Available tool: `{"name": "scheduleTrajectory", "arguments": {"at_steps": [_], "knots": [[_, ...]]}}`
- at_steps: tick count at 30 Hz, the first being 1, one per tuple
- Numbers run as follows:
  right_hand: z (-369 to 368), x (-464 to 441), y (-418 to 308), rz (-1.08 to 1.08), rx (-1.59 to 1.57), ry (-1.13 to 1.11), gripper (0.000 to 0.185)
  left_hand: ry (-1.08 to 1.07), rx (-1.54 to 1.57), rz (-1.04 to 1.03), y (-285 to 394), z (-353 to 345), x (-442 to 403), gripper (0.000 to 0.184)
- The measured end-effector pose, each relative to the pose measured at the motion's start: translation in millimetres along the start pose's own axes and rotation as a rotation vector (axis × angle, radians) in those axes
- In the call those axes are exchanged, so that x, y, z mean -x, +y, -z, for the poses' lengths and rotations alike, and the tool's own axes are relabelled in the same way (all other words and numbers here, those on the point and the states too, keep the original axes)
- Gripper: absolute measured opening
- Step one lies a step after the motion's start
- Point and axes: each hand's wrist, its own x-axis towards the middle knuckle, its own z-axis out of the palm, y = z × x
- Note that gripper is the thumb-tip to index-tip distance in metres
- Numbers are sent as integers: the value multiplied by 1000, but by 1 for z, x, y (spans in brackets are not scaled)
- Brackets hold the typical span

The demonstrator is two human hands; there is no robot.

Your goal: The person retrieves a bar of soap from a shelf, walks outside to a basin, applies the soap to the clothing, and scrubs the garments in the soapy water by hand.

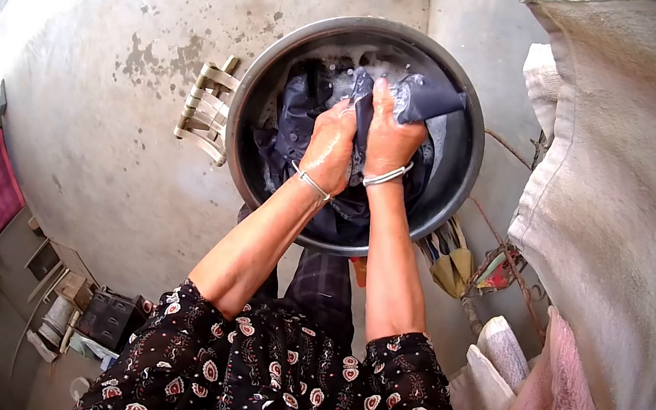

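Observation:
A round metal basin (469, 154) holds soapy water and a dark navy garment (298, 111). My left hand (330, 144), with a bangle at the wrist, is closed on a bunched part of the garment near the basin's middle. Just right of it, my right hand (393, 137) grips another part of the same cloth, and a dark flap sticks out beyond it toward the basin's right side. White suds cling to the cloth and my fingers. The rest of the garment lies in folds under and around my wrists.
A small woven stool (208, 112) stands left of the basin on the concrete floor (104, 112). Large beige cloth (620, 181) and a pink towel (558, 396) hang at the right. A folded umbrella (451, 267) lies below right. A dark crate (107, 318) sits at lower left.

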Motion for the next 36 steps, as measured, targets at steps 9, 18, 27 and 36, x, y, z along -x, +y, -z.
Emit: {"name": "scheduleTrajectory", "arguments": {"at_steps": [9, 18, 27, 36], "knots": [[-5, 3, 8, 78, 91, 13, 27, 87, -40, -26, -5, 4, -1, 23], [3, 7, -2, -64, 100, 17, 27, 129, -45, 8, 0, -6, 7, 24], [8, -5, 17, 53, 464, -61, 50, 160, -210, -65, 6, 10, 4, 23], [1, -45, 93, 411, 927, 14, 45, 275, -1164, -295, -29, 25, -58, 49]]}}
